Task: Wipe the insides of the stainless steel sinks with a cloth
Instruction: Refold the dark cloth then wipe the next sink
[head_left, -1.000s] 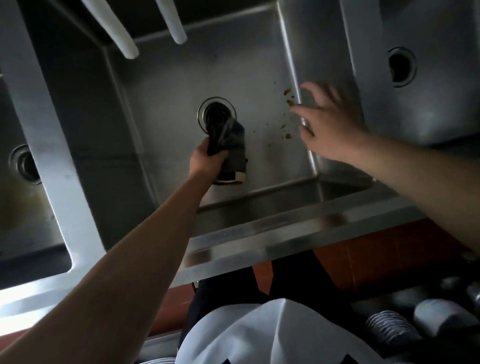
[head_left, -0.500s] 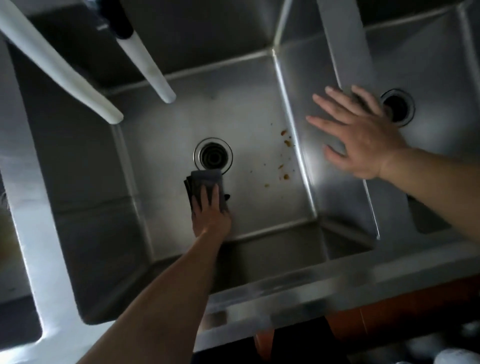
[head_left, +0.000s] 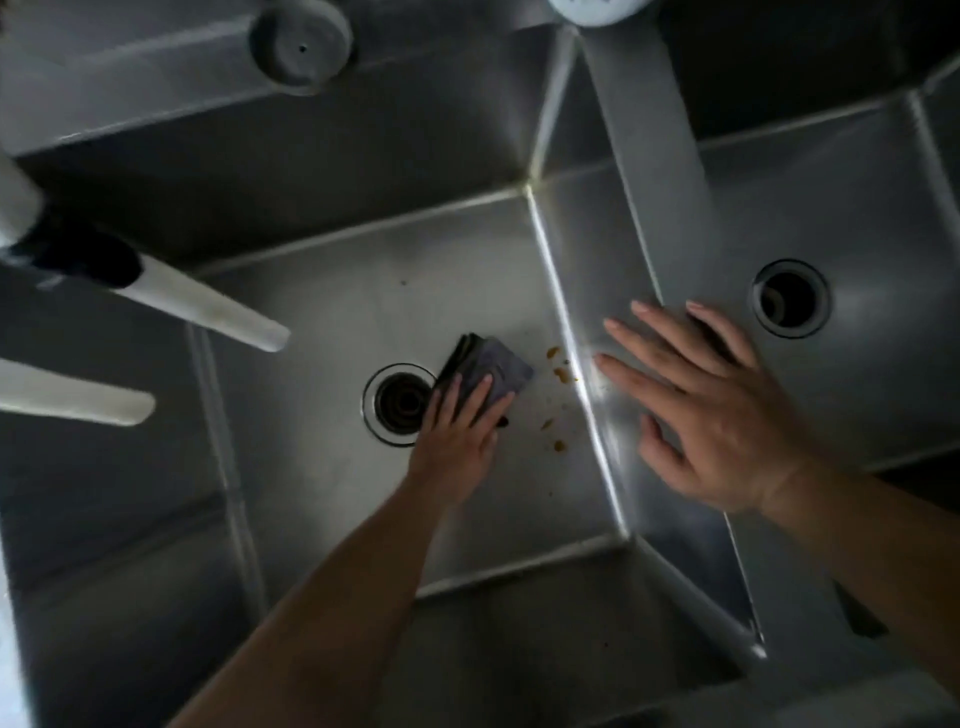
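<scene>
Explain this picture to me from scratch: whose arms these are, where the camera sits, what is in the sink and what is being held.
No machine here: a person wears one camera on the head, looking down at their own two bare arms. Below is a stainless steel sink with a round drain in its floor. The left hand presses a folded dark cloth flat on the floor beside the drain. Small brown crumbs lie just right of the cloth. The right hand, fingers spread, holds nothing and is at the divider between this basin and the next basin; whether it touches is unclear. White spouts hang over at the left.
</scene>
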